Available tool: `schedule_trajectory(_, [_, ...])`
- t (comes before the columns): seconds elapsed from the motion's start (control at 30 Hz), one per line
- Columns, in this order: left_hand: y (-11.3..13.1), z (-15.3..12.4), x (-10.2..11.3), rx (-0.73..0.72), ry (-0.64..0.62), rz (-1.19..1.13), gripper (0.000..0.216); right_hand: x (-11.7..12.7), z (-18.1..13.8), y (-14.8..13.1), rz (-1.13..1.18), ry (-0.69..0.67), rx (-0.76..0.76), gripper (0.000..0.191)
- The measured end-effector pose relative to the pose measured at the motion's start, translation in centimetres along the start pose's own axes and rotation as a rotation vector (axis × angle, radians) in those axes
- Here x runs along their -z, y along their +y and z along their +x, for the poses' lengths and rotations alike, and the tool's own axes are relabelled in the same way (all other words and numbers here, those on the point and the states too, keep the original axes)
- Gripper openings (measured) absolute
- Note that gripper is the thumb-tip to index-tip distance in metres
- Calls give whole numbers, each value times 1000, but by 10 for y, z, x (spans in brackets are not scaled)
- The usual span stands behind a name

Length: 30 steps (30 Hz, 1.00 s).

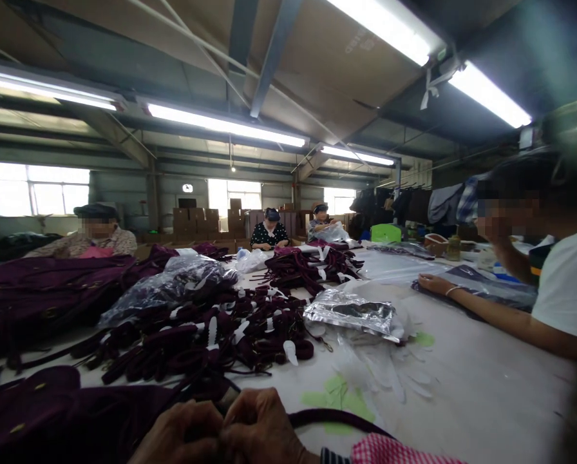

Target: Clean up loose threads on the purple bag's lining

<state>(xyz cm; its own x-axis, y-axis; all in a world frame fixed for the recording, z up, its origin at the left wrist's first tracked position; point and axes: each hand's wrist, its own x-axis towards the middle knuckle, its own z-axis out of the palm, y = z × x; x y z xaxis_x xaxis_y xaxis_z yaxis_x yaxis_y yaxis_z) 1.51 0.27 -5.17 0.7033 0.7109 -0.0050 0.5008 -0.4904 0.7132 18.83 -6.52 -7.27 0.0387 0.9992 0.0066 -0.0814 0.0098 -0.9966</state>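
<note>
At the bottom edge, my left hand (185, 433) and my right hand (264, 425) meet with their fingertips pinched together. A dark purple strap (334, 417) passes at the hands and trails off to the right; both hands appear closed on it. The exact spot between the fingertips is hidden. Left of my hands lies a dark purple bag (51, 412) with small gold-coloured fittings. Just beyond them spreads a heap of purple straps (216, 338), bundled with white paper bands and carrying metal clips.
Clear plastic packing (172, 283) and a silvery plastic bag (353, 312) lie on the white table (472, 386). Light green paper pieces (337, 396) are near my right hand. A co-worker's arm (491, 316) reaches in from the right. More purple bags (66, 290) are piled left.
</note>
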Motion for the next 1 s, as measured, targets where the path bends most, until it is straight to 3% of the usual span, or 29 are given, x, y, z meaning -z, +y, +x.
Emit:
schedule_trajectory(0.17, [4,-3,-2,-23,88,26,22,-3,-6,-4,58,-35,87,13])
schedule_trajectory(0.33, [-1,-5,-5,-66,107,1,18,6,-7,-13,-41,-166,48,16])
schedule_trajectory(0.43, [7,-10,-5,-43,142,-24,17,33,3,-35,-299,-227,98,15])
schedule_trajectory(0.53, [17,-14,-4,-14,167,-27,18,76,31,-57,-944,-50,342,12])
schedule_trajectory(0.57, [19,-15,-3,-14,168,-34,19,90,42,-61,-1182,1,364,15])
schedule_trajectory(0.63, [19,-14,-2,-30,162,-70,21,113,64,-62,-1380,9,333,20])
schedule_trajectory(0.77, [13,-11,-3,-52,143,-212,23,129,85,-46,-1485,-80,247,28])
schedule_trajectory(1.0, [6,-4,-8,-10,192,-204,25,112,68,-36,-1558,-144,271,30])
